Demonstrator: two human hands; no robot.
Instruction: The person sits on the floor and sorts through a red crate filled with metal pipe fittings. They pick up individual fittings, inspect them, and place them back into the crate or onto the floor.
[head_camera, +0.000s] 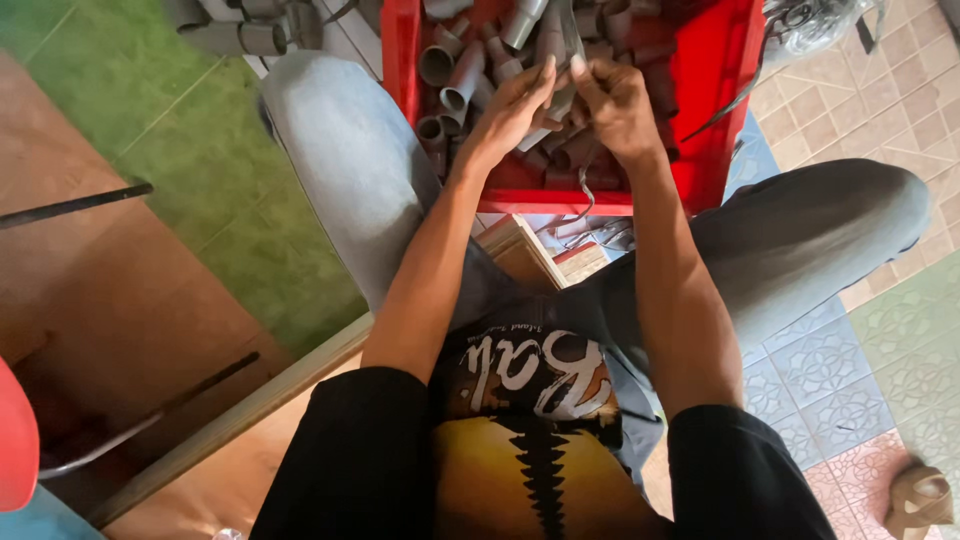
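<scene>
A person sits low with knees spread, in pale grey trousers and a black printed shirt, both bare arms stretched forward over a red plastic crate (715, 70) that stands on the floor between the knees. The crate is filled with short grey plastic pipe fittings (452, 75), lying jumbled, some with open round ends facing up. The left hand (512, 105) and the right hand (618, 105) meet above the middle of the crate, fingers curled around one long grey plastic pipe piece (556, 50) held between them, its upper end rising past the fingertips. Both hands grasp this piece, close together. More grey fittings (240, 28) lie on the green tiled floor beyond the left knee. A brown sandal (918, 500) rests on patterned tiles at the lower right.
</scene>
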